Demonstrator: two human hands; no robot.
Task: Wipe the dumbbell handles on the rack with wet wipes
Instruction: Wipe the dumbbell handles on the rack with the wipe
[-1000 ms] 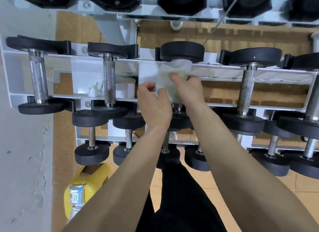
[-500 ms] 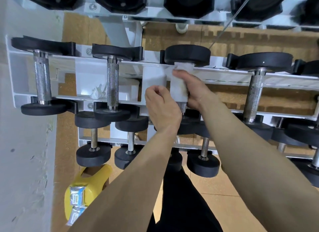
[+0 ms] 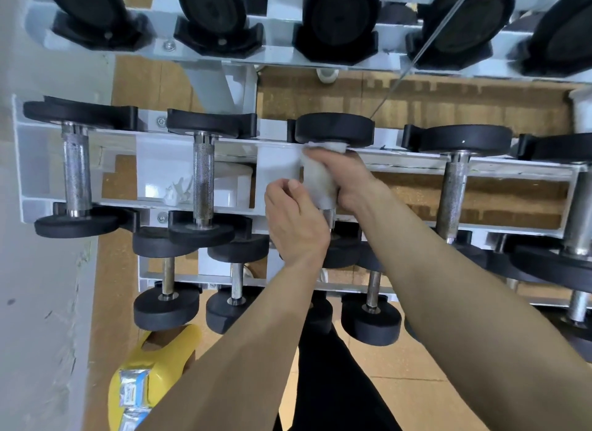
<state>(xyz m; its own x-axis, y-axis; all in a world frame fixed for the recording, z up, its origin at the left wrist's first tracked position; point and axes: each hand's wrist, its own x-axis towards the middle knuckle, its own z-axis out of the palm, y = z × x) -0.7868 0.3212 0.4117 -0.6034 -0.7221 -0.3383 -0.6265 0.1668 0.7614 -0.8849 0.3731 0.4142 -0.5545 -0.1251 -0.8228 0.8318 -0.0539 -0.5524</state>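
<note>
Step in hand: wiping the handle (image 3: 327,215) of the third dumbbell (image 3: 334,130) from left, middle tier of the rack (image 3: 278,164). Judged best done with the wipe (image 3: 317,183) wrapped fully round, twisting while sliding from far end to near end and reaching both collars. Right hand (image 3: 347,180) grasps the wipe around the handle, up against the dumbbell's far end. Left hand (image 3: 296,222) sits just left of the wipe, fingers curled; cannot tell whether it pinches the wipe's edge. Handle lies almost wholly under the wipe.
</note>
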